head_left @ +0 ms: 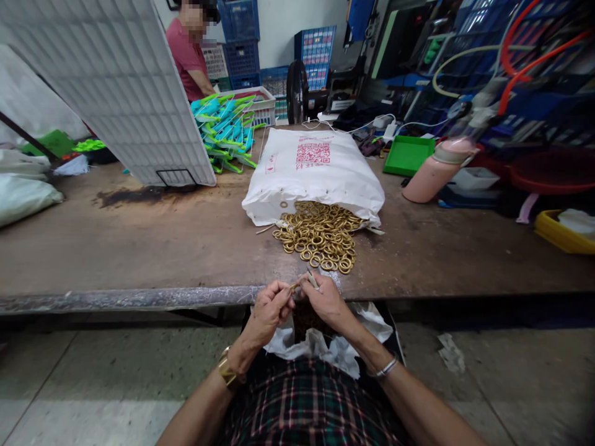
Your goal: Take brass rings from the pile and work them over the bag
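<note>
Pinching a small gold ring [294,287] betw. thumb & fingertips of L hand [272,310]. Gripping a thin pale tool [312,280] in R hand [326,303], w/ fingertips right up close to same ring; can't tell if touching it. Holding both at near edge of counter [139,254], just above lap. Wearing a gold band [227,370] on L wrist, a silver band [387,368] on R wrist, & a checked top [302,402]. Below both hands, a crumpled white bag [309,347] w/ dark stuff inside, too dim to tell.

Straight ahead on counter, a big pile of gold rings [320,238], spread out from open mouth of a fat white sack [311,161] w/ red print on top. Right of sack: a green tray [409,156] & a pink bottle [432,176], near each other. Far right: a yellow tray [564,234]. Left of sack: a heap of blue & lime green things [227,127], then a tall white ribbed panel [139,93], leaning. Behind heap, a person in a red shirt [186,56], near some blue crates [242,37].
</note>
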Demonstrator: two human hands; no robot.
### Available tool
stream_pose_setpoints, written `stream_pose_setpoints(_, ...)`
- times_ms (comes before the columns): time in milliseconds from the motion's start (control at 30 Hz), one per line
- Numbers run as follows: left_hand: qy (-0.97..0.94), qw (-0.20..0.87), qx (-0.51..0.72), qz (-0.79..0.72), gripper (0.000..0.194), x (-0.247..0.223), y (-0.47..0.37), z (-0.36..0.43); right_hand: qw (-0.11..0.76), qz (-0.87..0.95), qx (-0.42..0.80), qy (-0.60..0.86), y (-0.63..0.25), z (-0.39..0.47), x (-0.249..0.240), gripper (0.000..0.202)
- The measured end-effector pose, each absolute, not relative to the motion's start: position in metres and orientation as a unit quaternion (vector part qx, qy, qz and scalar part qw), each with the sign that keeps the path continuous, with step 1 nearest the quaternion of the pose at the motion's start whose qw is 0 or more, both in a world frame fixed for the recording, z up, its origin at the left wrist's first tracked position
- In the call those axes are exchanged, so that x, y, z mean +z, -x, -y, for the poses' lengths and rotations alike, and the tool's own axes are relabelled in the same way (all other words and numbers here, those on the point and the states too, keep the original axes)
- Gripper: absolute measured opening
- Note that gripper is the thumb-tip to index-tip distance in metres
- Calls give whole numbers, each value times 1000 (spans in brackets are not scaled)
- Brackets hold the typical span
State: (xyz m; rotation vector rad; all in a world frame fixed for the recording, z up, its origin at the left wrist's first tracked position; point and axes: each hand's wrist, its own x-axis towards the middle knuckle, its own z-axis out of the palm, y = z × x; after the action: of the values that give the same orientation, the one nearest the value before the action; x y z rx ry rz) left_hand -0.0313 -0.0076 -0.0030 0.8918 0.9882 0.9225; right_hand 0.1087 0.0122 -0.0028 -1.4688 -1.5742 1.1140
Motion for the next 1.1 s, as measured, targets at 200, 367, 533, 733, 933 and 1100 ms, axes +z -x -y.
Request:
stream_pose_setpoints(200,-433,649,420,-463,30,-1,32,7,210,767,263,546,-109,-2,-5,15)
stream_pose_setpoints(367,-454,627,419,-474,29,-3,32,7,101,793,208,564,-106,-1,-3,21)
stream_pose_setpoints(533,-454,623,422,-477,30,4,31,16,36,779,175,601,-107,-6,3,25)
stream_pose_setpoints(733,-364,733,404,-409,28,12,27,29,64,733,113,667,-115,-25,-2,23)
stream_pose_setpoints(933,-283,768,415,-397,29,4,28,26,81,719,40,689,-115,-52,-6,19)
stream_pose_setpoints(1100,-223,793,424,-376,22,4,34,23,52,716,36,696,-111,-63,-9,17)
